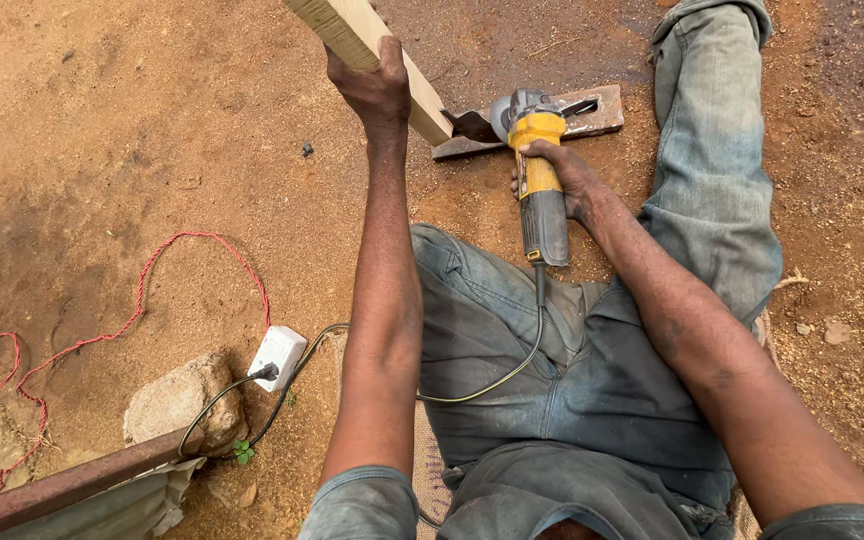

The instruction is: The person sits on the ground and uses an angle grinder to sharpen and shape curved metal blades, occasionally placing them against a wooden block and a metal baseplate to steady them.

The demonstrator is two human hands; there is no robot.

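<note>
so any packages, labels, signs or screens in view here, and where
None that can be made out.
Angle grinder: yellow and grey body in the right hand, no readable label showing.
White socket box: plain, on the dirt at lower left.
Wooden plank: bare, in the left hand.

I see my left hand [377, 85] closed on a plank [362, 40] of pale, smooth-sawn wood with fine grain on its end; my right hand [572, 175] grips an angle grinder [540, 190] with a matt yellow and grey plastic body and a dull metal guard; beneath it lies a flat metal plate [592, 115], rusty and rough; my jeans [712, 180] are faded, dusty denim; the ground [102, 130] is coarse reddish earth; the socket box [279, 357] is glossy white plastic; the red rope [142, 290] looks twisted and fibrous; the stone [177, 400] is rough.
</note>
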